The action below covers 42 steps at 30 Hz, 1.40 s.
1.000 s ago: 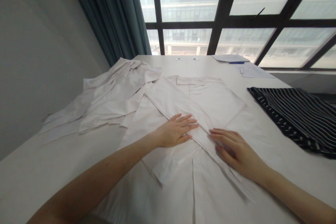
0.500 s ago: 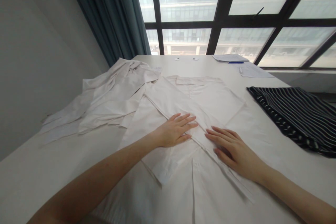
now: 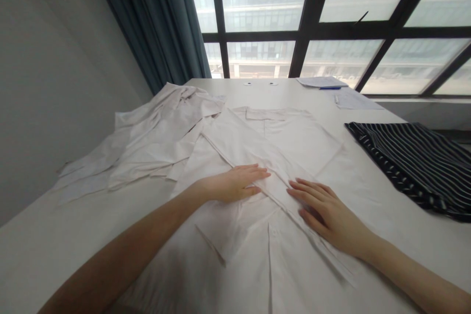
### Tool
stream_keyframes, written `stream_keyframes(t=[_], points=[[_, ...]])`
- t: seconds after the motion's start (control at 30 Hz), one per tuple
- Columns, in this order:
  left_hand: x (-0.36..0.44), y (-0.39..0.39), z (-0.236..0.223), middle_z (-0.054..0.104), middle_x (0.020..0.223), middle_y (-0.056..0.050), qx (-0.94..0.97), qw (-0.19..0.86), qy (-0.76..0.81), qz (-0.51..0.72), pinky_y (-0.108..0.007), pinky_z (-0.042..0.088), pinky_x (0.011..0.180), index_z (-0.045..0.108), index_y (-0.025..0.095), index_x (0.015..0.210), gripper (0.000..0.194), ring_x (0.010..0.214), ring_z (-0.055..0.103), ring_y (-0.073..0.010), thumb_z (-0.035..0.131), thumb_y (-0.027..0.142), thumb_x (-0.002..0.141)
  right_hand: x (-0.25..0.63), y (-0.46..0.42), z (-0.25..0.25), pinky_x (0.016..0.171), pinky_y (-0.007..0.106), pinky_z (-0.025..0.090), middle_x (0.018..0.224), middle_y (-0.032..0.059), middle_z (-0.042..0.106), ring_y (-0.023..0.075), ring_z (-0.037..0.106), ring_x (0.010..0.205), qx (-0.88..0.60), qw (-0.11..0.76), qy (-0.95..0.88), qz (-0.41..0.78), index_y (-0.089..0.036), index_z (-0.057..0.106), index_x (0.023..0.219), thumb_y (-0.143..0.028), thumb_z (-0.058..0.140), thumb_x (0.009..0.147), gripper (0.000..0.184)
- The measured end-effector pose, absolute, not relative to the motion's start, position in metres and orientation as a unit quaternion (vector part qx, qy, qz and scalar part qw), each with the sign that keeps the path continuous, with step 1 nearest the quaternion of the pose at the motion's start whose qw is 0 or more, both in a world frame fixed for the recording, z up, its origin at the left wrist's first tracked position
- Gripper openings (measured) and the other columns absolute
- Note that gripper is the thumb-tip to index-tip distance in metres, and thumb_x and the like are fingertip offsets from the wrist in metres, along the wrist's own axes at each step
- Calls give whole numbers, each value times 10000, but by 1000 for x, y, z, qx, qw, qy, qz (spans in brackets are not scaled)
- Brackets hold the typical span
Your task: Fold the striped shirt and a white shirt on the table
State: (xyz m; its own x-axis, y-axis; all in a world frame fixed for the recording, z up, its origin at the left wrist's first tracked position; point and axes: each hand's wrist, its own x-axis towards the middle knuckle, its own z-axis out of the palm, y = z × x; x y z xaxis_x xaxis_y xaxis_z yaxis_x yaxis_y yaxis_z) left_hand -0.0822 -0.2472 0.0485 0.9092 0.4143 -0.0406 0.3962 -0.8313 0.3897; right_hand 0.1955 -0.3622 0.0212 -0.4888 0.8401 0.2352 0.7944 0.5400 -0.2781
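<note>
White cloth (image 3: pixel 154 137) lies heaped left of a white shirt (image 3: pixel 290 135) on the worktop (image 3: pixel 294 95). On the shirt the left hand (image 3: pixel 235 184) rests flat, fingers nearly together; the right hand (image 3: pixel 327 208) curves gently, fingers slightly apart. Papers (image 3: pixel 358 100) I can't read, then black striped fabric (image 3: pixel 423 167).

You can pass over white tabletop (image 3: pixel 331 117) between the shirt (image 3: pixel 274 149) and striped black cloth (image 3: pixel 415 164); on your left, rumpled white fabric (image 3: pixel 158 132) blocks you.
</note>
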Motion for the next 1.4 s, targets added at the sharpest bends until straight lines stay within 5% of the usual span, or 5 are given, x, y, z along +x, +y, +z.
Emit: stream_keyframes(t=[0.37, 0.6, 0.73, 1.1, 1.4], points=[[-40, -222, 42, 513, 1429, -103, 968, 131, 182, 109, -384, 339, 1127, 512, 186, 1314, 360, 1356, 432, -211, 526, 207, 955, 195, -362, 22, 1064, 507, 407, 1428, 84, 530, 256, 435, 1356, -478, 171, -859, 63, -256, 525, 1372, -234, 490, 928, 446], [-18, -218, 30, 630, 1077, -72, 975, 69, 174, 123, -327, 441, 951, 593, 157, 993, 68, 1065, 571, -198, 559, 193, 947, 196, -362, 22, 1071, 493, 407, 1424, 87, 535, 247, 430, 1359, -479, 177, -857, 70, -246, 541, 1352, -229, 490, 931, 425], [-20, -214, 21, 623, 984, -59, 974, 60, 157, 151, -299, 451, 896, 588, 156, 948, 139, 966, 565, -177, 459, 176, 992, 195, -362, 22, 1068, 487, 414, 1408, 91, 550, 248, 441, 1350, -478, 191, -854, 75, -247, 548, 1343, -224, 501, 925, 421], [-30, -210, 23, 629, 1109, -93, 979, -68, 102, 161, -324, 449, 978, 586, 138, 1183, 232, 1109, 562, -206, 493, 137, 970, 200, -363, 18, 1030, 415, 474, 1322, 81, 610, 214, 536, 1255, -483, 244, -839, 64, -236, 513, 1331, -158, 444, 929, 416], [-37, -205, 23, 693, 998, -74, 961, -176, 72, 199, -357, 423, 1057, 636, 120, 959, 257, 1132, 614, -189, 384, 102, 1004, 198, -361, 17, 1042, 429, 465, 1327, 85, 610, 227, 528, 1265, -494, 228, -838, 48, -217, 537, 1316, -197, 460, 941, 383]])
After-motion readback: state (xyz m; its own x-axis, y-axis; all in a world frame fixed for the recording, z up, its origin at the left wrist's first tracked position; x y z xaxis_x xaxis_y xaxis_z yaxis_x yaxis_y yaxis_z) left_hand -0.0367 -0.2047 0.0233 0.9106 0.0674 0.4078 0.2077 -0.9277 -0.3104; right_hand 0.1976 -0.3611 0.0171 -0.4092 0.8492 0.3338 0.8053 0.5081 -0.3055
